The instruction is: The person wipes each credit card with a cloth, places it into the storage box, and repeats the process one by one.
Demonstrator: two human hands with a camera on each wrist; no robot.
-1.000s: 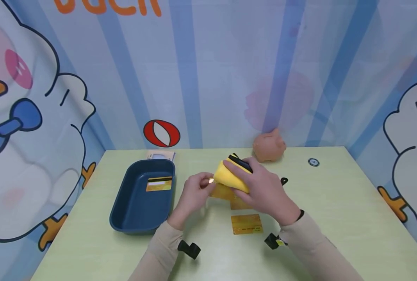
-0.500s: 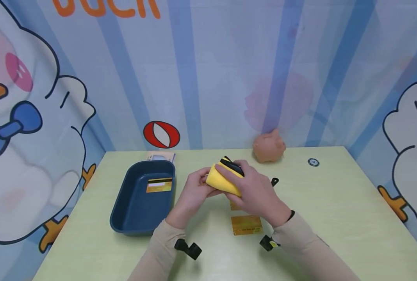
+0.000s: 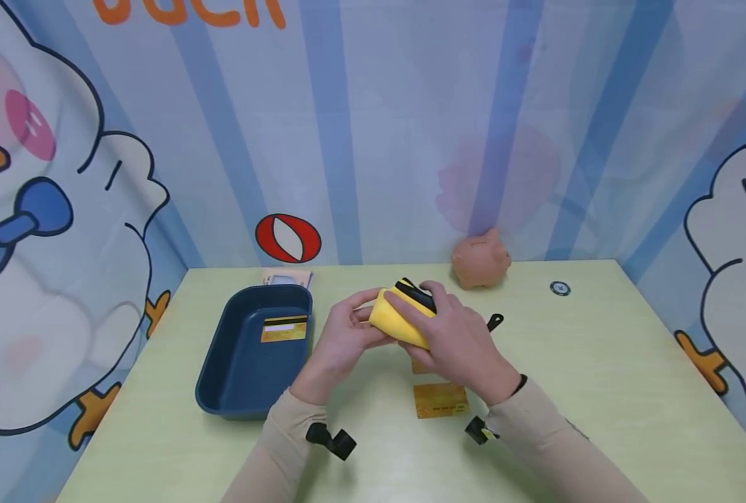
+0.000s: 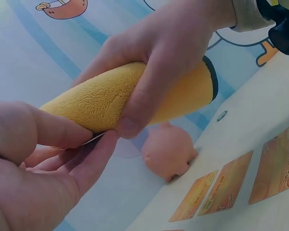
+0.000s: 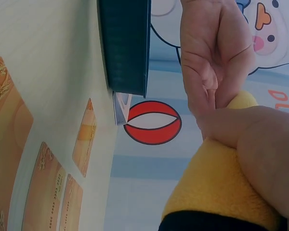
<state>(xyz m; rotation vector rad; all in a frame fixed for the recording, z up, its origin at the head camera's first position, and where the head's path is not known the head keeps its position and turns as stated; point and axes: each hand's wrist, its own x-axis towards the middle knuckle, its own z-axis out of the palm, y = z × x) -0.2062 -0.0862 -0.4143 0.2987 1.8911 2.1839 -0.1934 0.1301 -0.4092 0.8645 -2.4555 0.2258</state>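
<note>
- Over the middle of the bench [image 3: 599,363], both hands meet at a folded yellow cloth [image 3: 398,323], clear of the top: left hand [image 3: 338,342] on one side, right hand [image 3: 464,335] on the other.
- The right hand has firm hold of the cloth, fingers curled over it and thumb pressed along its side.
- The left hand is nearly closed, thumb against fingers, with a thin edge peeping out: a thin card [image 4: 92,138], I judge, mostly hidden.
- And here's the relation that counts: cloth above, card just under its lower edge, the left fingertips right up against the fabric. How much of the card's face is covered, I can't tell.
- Long axis, from the left wrist: the cloth slants, low end over the left fingers, black hem [image 4: 212,79] high beyond the right hand. The card's visible edge slopes roughly the same way; too little shows to call its length.
- The left hand is nearer the tray [image 3: 206,377], where a tray card [image 3: 283,329] lies flat. The right hand is nearer the pig [image 3: 480,260].
- On the person's side of the hands, a flat bench card [image 3: 441,400] runs lengthwise left to right.
</note>
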